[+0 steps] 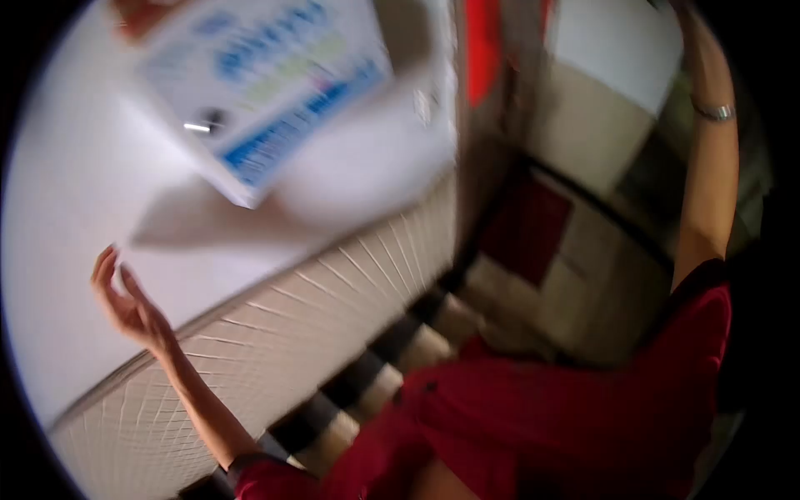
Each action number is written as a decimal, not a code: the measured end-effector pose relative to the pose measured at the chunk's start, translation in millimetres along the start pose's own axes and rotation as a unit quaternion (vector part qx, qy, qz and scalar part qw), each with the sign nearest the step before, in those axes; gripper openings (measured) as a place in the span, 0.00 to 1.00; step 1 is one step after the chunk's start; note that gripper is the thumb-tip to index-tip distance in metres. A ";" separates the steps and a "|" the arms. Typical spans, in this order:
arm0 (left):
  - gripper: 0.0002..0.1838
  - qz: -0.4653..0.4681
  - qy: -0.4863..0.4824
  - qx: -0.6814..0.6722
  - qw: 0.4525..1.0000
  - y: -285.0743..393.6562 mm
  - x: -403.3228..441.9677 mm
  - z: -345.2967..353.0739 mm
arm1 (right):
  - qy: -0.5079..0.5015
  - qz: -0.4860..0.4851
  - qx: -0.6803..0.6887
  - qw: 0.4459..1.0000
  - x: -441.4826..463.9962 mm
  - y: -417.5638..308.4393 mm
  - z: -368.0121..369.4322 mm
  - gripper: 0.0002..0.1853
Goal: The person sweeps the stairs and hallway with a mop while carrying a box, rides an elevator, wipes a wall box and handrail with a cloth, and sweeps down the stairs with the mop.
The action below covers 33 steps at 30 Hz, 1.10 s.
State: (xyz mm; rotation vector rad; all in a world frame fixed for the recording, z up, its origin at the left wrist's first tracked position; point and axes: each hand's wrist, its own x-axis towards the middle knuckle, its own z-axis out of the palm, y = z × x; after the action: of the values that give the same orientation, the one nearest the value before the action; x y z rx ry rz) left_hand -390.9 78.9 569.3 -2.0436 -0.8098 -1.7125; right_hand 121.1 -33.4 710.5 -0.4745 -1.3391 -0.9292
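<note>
The white bench (75, 258) spreads around a white box (275, 92) with blurred blue lettering. A red garment (558, 417) fills the space below and right of the box. The left hand (129, 304) is below and left of the box, apart from it, fingers loosely parted and slightly curled. The right hand (687, 12), well right of the box, is mostly cut off, so I cannot tell its state; a silvery band (715, 111) circles that wrist
</note>
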 end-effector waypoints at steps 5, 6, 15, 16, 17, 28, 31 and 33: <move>0.11 -0.082 -0.095 -0.039 0.991 29.8 -89.9 50.5 | 0.057 0.563 -0.283 0.775 -237.4 -52.8 -201.0 0.24; 0.11 -0.108 -0.128 -0.059 0.984 33.5 -102.5 60.4 | 0.063 0.660 -0.320 0.677 -277.1 -84.2 -228.0 0.24; 0.10 -0.100 -0.268 -0.255 0.924 91.0 -130.8 132.4 | -0.399 0.853 -0.285 0.181 -484.4 -401.8 -388.1 0.30; 0.11 -0.079 -0.275 -0.268 0.920 95.7 -132.1 142.8 | -0.357 0.908 -0.171 0.135 -507.3 -426.3 -423.9 0.29; 0.11 -0.082 -0.284 -0.292 0.909 99.1 -134.8 152.1 | -0.370 0.913 -0.129 0.110 -507.8 -432.5 -429.9 0.29; 0.12 0.021 -0.226 -0.421 0.878 174.3 -108.2 249.8 | -0.490 0.836 -0.157 0.192 -531.6 -339.2 -422.6 0.28; 0.18 0.072 -0.169 -0.451 0.874 218.8 -94.3 288.7 | -0.374 0.904 -0.060 0.197 -549.2 -282.9 -444.8 0.27; 0.23 0.106 -0.164 -0.427 0.883 255.6 -83.6 316.2 | -0.456 0.851 -0.100 0.240 -566.0 -247.4 -462.5 0.25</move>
State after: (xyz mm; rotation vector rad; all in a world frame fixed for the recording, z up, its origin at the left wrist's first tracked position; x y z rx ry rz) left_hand 4.7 54.5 445.9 -2.9018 0.1853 -1.7875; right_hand 229.2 -361.9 20.7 -2.2363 -0.6216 1.3858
